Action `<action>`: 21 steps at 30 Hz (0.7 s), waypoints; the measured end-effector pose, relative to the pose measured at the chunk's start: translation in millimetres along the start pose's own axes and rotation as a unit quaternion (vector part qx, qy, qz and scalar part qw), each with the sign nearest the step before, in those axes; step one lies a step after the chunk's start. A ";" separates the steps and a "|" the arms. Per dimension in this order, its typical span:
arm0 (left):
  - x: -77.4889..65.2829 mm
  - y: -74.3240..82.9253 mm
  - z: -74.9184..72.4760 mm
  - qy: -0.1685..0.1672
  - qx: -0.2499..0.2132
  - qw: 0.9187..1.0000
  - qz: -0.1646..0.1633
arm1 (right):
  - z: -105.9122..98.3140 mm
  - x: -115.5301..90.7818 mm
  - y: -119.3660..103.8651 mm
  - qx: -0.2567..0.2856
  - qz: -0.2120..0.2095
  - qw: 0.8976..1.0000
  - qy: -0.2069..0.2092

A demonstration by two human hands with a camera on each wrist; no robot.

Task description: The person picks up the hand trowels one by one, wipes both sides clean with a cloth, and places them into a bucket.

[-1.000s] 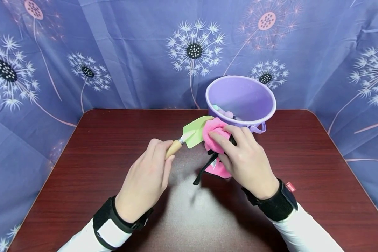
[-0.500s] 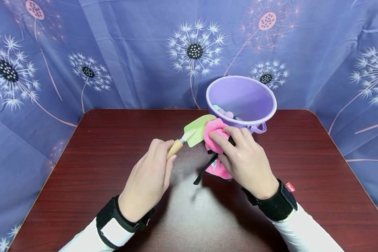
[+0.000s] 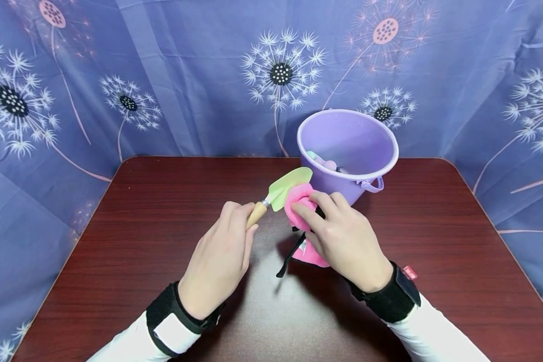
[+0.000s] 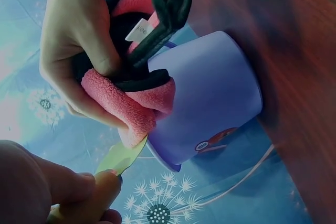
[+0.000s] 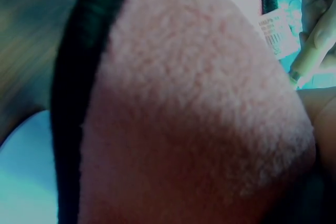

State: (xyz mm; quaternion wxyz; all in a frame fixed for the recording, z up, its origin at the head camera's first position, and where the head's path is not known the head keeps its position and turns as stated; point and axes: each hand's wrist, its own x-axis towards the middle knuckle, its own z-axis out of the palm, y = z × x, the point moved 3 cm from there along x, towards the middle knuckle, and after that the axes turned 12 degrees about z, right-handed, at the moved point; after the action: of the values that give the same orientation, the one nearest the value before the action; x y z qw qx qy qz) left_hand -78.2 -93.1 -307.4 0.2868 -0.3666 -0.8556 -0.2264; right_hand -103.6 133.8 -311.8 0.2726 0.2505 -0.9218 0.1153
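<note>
My left hand (image 3: 219,256) grips the wooden handle of a small hand trowel (image 3: 286,187) with a light green blade. In my right hand (image 3: 346,234) is a bunched pink cloth (image 3: 298,203) with black edging and a black hanging loop (image 3: 291,256). The cloth lies against the trowel blade and hides part of its lower edge. Seen from the left wrist, the cloth (image 4: 123,103) covers the blade's tip side, and a white label (image 4: 139,31) shows among its folds. Pink fabric (image 5: 194,93) fills most of the right wrist view.
Just behind the hands, a purple bucket (image 3: 330,182) stands on the dark red wooden table (image 3: 185,186). Small mint and lilac items (image 3: 323,162) lie inside it. A blue curtain (image 3: 199,75) with dandelion prints hangs around the table's back and sides.
The cloth and right hand have moved down and slightly left along the blade. The trowel has turned a little and shifted slightly right with the left hand.
</note>
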 end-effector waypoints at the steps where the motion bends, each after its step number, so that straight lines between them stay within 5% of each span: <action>1: -0.1 0.1 0.6 -0.001 0.001 1.000 -0.001 | 0.8 -0.5 -1.3 -0.001 -0.005 1.000 -0.003; 21: -1.8 2.2 5.4 -0.018 0.000 1.000 -0.001 | 0.3 -2.7 -13.7 0.039 -0.077 0.995 -0.041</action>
State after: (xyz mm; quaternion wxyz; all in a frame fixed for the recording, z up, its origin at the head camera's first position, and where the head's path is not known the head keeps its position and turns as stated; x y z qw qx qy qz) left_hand -77.2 -89.4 -312.1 0.2709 -0.3699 -0.8610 -0.2201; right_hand -94.5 123.2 -312.5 0.2328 0.3357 -0.9048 0.1200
